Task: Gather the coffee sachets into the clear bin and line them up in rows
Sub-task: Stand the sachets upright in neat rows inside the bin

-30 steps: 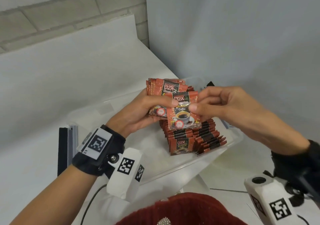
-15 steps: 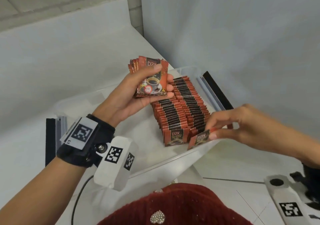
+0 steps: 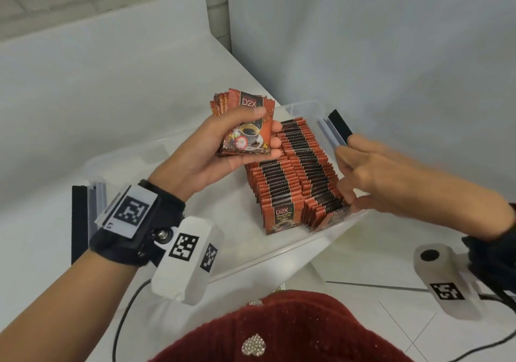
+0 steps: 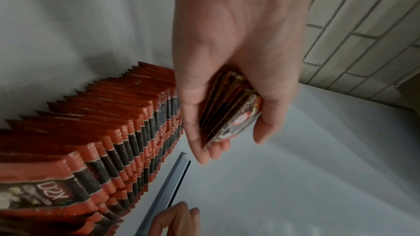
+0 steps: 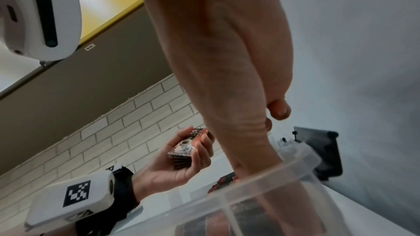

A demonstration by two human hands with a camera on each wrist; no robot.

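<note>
In the head view the left hand (image 3: 220,149) sits at centre frame, fingers and thumb curled round a small stack of coffee sachets (image 3: 245,123). Only the top sachet's printed face shows; the rest fan out behind it as thin edges, so their number is hard to judge. The left wrist view shows the same stack (image 4: 229,114) edge-on and blurred.

Right of centre, the right hand (image 3: 371,174) reaches down beside the two rows of sachets (image 3: 296,171) standing on edge inside the clear bin (image 3: 293,250). Its fingers point down at the right side of the near end of the rows, and their tips are hidden behind the sachets and the bin wall, so whether they pinch a sachet or only press against the row cannot be told. In the right wrist view the hand (image 5: 245,96) is seen from behind the palm, its lower part blurred through the bin's wall (image 5: 261,191).

The bin rests on the white worktop (image 3: 83,110); its left portion holds nothing visible. A red garment (image 3: 279,328) cuts off the bottom of the frame.
</note>
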